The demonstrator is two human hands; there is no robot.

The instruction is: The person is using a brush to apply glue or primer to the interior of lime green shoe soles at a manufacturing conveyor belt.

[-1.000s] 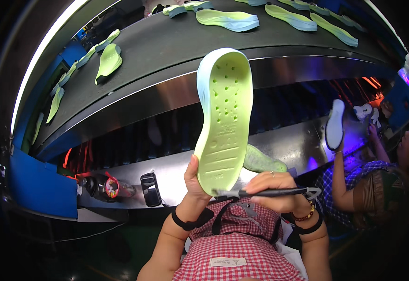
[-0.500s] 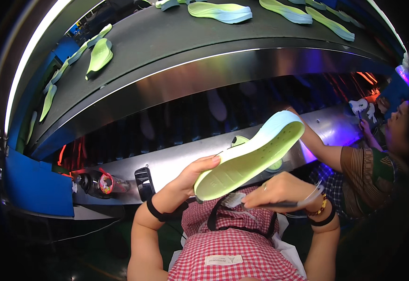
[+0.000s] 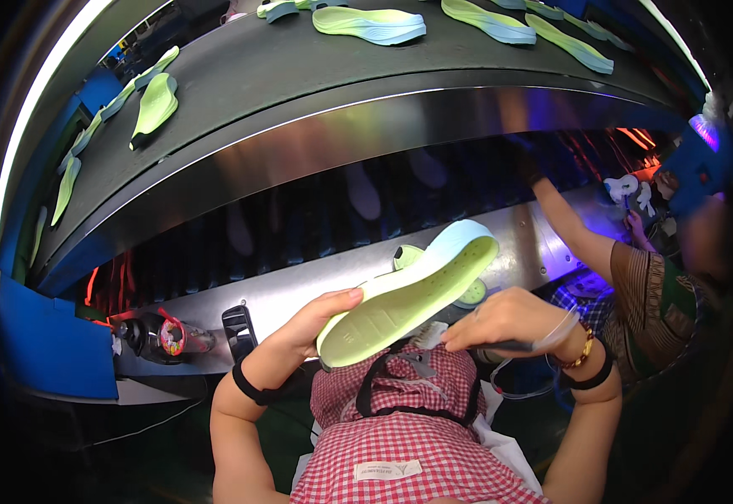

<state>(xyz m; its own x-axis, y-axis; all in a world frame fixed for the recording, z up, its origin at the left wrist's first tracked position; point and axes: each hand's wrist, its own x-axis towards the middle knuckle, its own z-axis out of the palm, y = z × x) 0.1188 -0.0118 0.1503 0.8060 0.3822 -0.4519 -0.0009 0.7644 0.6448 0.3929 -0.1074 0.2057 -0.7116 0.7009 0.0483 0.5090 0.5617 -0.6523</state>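
Observation:
My left hand (image 3: 320, 317) grips the heel end of a shoe sole (image 3: 400, 298), lime green inside with a pale blue toe. The sole is tilted, its toe pointing up and to the right and its hollow side facing me. Below it, to the right, my right hand (image 3: 505, 323) is closed round the handle of a brush (image 3: 430, 335) with pale bristles. A clear tube runs from the handle past my wrist. The bristles are close beneath the sole's edge; whether they touch it I cannot tell.
Several soles, such as a green one (image 3: 368, 25), lie on the dark conveyor belt (image 3: 257, 76). On the metal ledge (image 3: 543, 244) stand a round green container (image 3: 472, 292), a black holder (image 3: 238, 329) and a bottle (image 3: 183, 338). A co-worker's arm (image 3: 575, 227) reaches toward the lower conveyor at right.
Both hands stay closed on the sole and brush. The sole sits lower and further left in view. The co-worker's arm now reaches further toward the lower conveyor.

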